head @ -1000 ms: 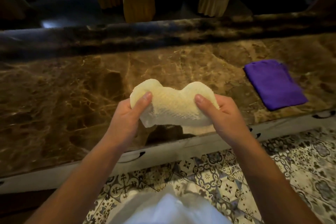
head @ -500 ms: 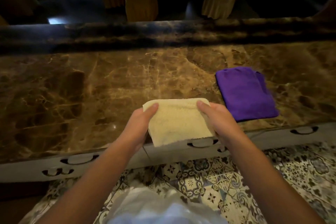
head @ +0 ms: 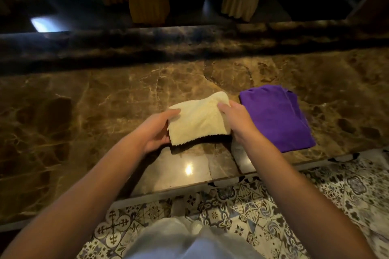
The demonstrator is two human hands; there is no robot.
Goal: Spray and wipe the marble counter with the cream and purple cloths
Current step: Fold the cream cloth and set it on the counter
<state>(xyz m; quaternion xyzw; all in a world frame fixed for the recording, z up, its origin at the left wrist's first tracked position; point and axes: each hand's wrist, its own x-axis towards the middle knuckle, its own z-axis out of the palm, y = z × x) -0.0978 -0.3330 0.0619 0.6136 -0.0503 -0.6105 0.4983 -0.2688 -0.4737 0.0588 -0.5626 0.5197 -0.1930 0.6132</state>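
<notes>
A folded cream cloth (head: 197, 120) is held just above the brown marble counter (head: 88, 111), near its front edge. My left hand (head: 156, 132) grips the cloth's left side, thumb on top. My right hand (head: 236, 122) pinches its right side. A folded purple cloth (head: 275, 115) lies flat on the counter directly to the right of my right hand, touching or almost touching it. No spray bottle is in view.
A raised dark marble ledge (head: 189, 42) runs along the counter's back. Behind it stand chair legs with fringed covers (head: 147, 0). Patterned floor tiles (head: 242, 206) lie below the counter's front edge.
The cloth went from a bunched lump to a flat fold. Both hands carried it forward over the counter and closer to the purple cloth.
</notes>
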